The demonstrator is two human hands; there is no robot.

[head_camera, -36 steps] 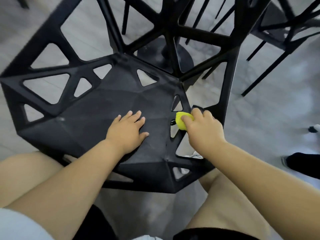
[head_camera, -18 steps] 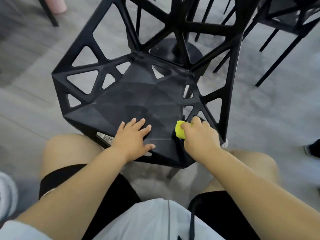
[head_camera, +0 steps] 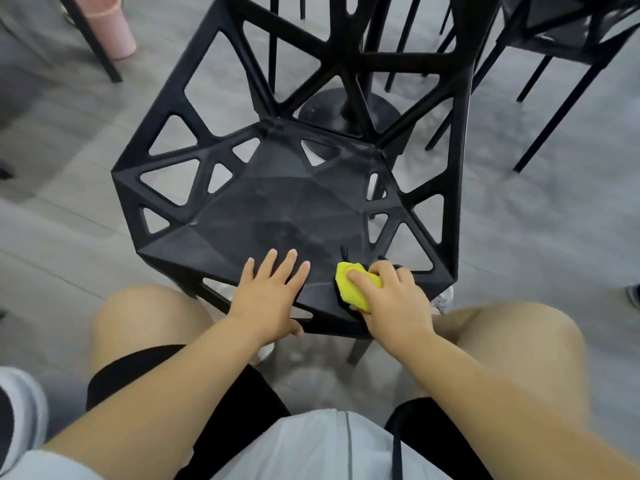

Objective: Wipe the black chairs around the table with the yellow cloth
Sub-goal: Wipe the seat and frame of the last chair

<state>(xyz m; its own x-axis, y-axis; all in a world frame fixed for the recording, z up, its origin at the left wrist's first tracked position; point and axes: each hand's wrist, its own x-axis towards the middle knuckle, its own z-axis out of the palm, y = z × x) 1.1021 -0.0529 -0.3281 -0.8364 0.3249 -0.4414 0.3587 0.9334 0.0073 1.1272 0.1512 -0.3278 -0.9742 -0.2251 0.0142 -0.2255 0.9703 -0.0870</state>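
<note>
A black chair (head_camera: pixel 277 209) with triangular cut-outs stands right in front of me, its faceted seat facing up. My left hand (head_camera: pixel 268 299) rests flat on the seat's front edge, fingers spread and straight. Just to its right, my right hand (head_camera: pixel 394 303) grips a bunched yellow cloth (head_camera: pixel 353 289) and presses it against the front right part of the seat. Much of the cloth is hidden under that hand.
A round black table base (head_camera: pixel 346 109) stands behind the chair. Another black chair (head_camera: pixel 568 39) is at the top right, and a pink bucket (head_camera: pixel 110 26) sits at the top left beside a black leg. My bare knees flank the seat's front on grey floor.
The view has pulled back and up from the chair. My right hand has slid the cloth from the seat's right-side cut-outs toward the front edge. The left hand stays on the seat.
</note>
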